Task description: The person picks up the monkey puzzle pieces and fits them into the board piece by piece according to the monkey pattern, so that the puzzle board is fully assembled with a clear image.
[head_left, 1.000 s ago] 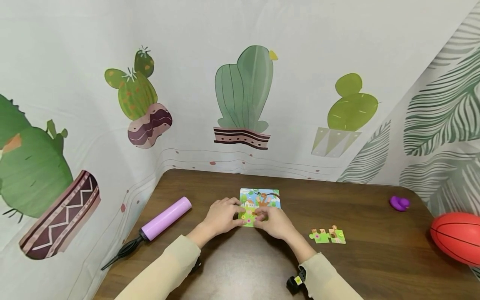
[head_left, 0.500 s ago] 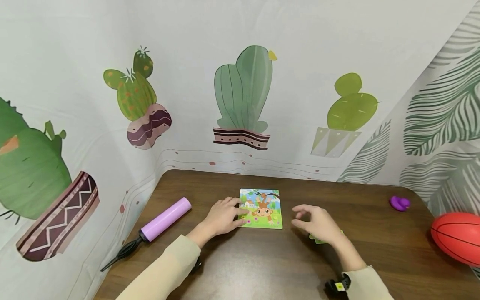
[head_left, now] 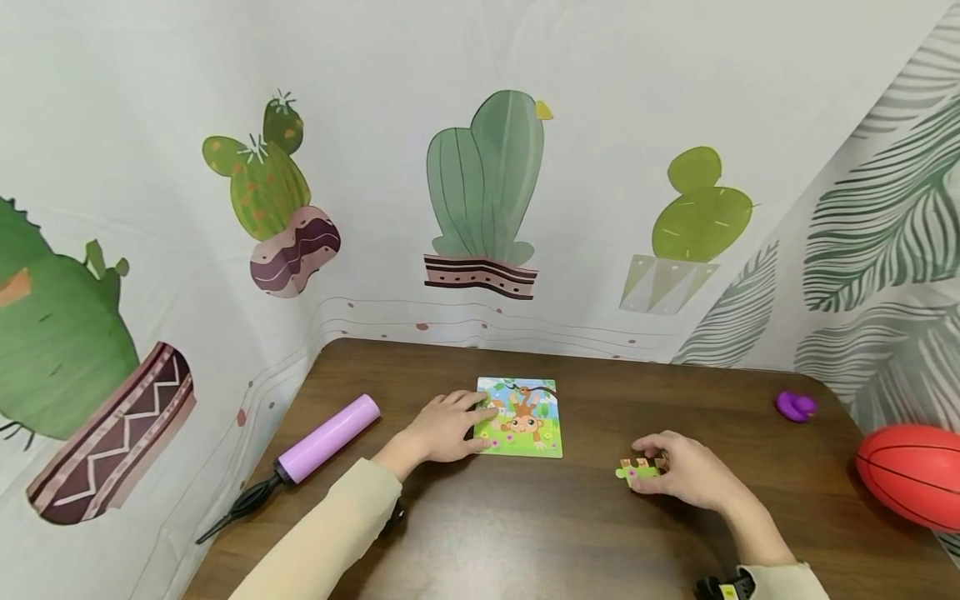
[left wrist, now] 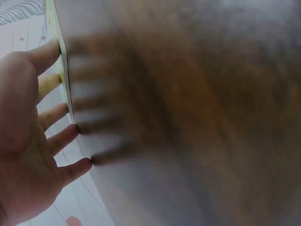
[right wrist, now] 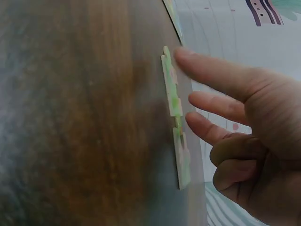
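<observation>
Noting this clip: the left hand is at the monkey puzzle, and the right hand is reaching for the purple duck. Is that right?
Not quite: the right hand is at the loose puzzle pieces, not the purple duck, as the head view shows. The left hand is at the monkey puzzle, as you said.

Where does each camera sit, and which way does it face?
Head: on the head, facing forward, down at puzzle and table; left hand, right hand and sleeves show.
Left wrist: on that wrist, facing the puzzle's edge; left hand shows.
Right wrist: on that wrist, facing two puzzle pieces; right hand shows.
Head and right wrist share the right hand.
</observation>
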Available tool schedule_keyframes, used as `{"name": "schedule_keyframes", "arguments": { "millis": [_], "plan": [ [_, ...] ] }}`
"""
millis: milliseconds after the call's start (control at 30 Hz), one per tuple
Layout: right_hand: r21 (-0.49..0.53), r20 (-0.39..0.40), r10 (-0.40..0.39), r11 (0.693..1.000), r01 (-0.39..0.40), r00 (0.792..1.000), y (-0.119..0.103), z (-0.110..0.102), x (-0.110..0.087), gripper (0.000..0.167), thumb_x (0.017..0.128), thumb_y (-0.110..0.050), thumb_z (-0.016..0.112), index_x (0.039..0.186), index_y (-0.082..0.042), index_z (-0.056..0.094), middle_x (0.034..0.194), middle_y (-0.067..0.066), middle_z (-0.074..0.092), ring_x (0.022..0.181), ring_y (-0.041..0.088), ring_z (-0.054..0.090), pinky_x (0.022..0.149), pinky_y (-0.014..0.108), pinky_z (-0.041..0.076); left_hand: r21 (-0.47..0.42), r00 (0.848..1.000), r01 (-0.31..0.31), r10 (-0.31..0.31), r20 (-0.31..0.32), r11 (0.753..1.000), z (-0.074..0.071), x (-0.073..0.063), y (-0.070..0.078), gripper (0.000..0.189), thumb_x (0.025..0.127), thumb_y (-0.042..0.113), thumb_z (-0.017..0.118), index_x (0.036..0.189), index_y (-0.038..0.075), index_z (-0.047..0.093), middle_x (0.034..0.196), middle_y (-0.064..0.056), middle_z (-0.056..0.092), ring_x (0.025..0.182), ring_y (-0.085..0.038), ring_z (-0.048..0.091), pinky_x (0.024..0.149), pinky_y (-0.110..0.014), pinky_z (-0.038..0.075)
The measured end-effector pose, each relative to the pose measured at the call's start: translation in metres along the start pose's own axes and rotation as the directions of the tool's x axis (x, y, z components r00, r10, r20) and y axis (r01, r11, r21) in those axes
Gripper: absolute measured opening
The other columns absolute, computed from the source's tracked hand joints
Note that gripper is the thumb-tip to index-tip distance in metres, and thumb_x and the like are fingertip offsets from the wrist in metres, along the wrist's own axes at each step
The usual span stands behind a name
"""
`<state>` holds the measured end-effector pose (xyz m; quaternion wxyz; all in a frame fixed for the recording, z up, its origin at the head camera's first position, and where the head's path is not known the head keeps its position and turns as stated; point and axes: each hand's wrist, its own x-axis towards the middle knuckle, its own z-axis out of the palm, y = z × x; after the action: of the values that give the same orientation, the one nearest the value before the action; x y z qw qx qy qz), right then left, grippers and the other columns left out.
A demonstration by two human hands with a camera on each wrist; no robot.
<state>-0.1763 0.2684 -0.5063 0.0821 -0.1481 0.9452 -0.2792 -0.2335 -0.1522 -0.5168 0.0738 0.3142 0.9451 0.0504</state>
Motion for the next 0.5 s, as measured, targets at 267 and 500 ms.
{"name": "schedule_keyframes", "arguments": {
  "millis": [267,500],
  "plan": [
    [-0.035,0.004,-0.016,0.999,0.017,1.0,0.0068,0.0048,0.0021,0.041,0.073,-0.036,0.095,0.106,-0.019,0.076,0.102,-0.007,0.065,0.093,0.015,0.061,0.079,0.037,0.052,0.01,0.998,-0.056,0.056,-0.011,0.998,0.0065,-0.0013,-0.0026,0.054,0.108,0.054,0.047,0.159,0.037,0.045,0.167,-0.007,0.032,0.151,-0.033,0.03,0.114,-0.063,0.032],
    [-0.029,-0.011,-0.007,1.0,0.007,1.0,0.005,0.0027,0.003,0.047,0.071,-0.036,0.097,0.106,-0.015,0.074,0.101,-0.004,0.066,0.093,0.017,0.062,0.078,0.041,0.052,0.02,0.998,-0.064,0.064,-0.007,0.998,0.0057,-0.0021,-0.0004,0.05,0.109,0.052,0.046,0.157,0.041,0.045,0.168,-0.011,0.029,0.151,-0.037,0.029,0.115,-0.064,0.031]
  ]
}}
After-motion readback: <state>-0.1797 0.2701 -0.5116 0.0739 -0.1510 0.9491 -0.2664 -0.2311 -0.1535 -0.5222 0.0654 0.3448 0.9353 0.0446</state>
